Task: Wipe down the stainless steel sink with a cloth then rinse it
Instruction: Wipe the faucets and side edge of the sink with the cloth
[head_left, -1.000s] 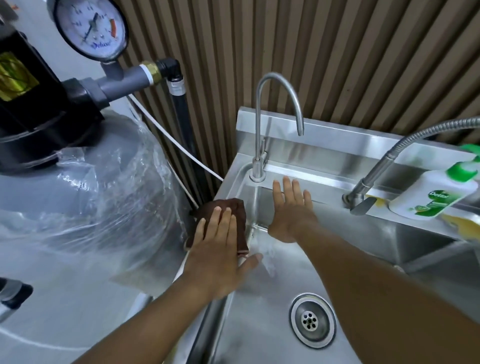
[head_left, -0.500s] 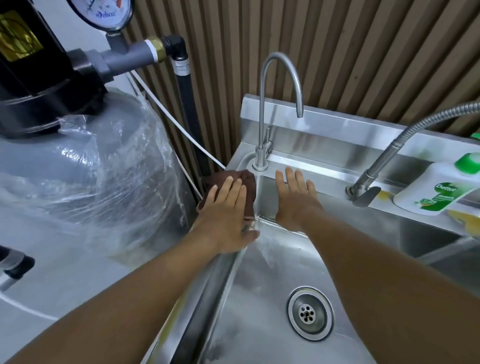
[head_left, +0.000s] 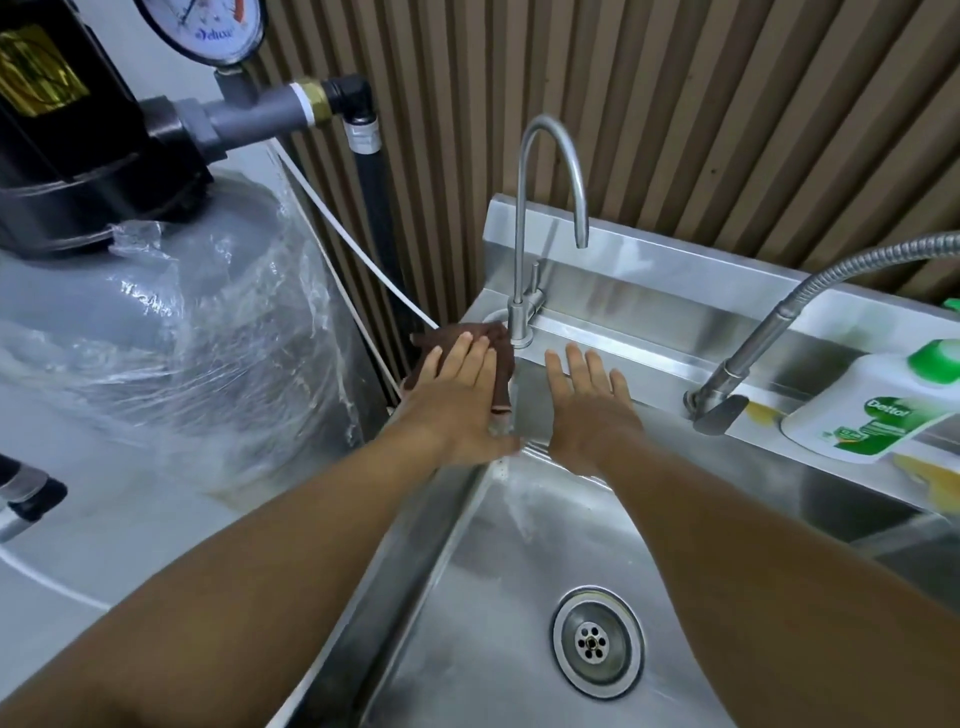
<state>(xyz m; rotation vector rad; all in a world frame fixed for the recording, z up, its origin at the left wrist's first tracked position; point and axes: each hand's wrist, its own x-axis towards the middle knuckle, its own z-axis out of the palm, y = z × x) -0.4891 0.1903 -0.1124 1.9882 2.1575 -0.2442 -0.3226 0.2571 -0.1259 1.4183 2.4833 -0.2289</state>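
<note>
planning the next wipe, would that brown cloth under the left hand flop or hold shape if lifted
Probably floppy: the brown cloth lies flat under the left hand and seems to drape over the sink rim. It looks thin, so likely light. Pushed, it should slide on the smooth steel.

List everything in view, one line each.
stainless steel sink: 1, silver, centre-right
round drain strainer: 1, silver, basin floor
brown cloth: 1, brown, sink's rear-left corner
gooseneck steel tap: 1, silver, rear ledge
flexible-hose steel tap: 1, silver, ledge right
white Dettol bottle, green cap: 1, white, far right
plastic-wrapped grey tank: 1, grey, left
round pressure gauge: 1, white, top left
left hand: 1, flat on cloth
right hand: 1, flat on basin's back wall
</note>
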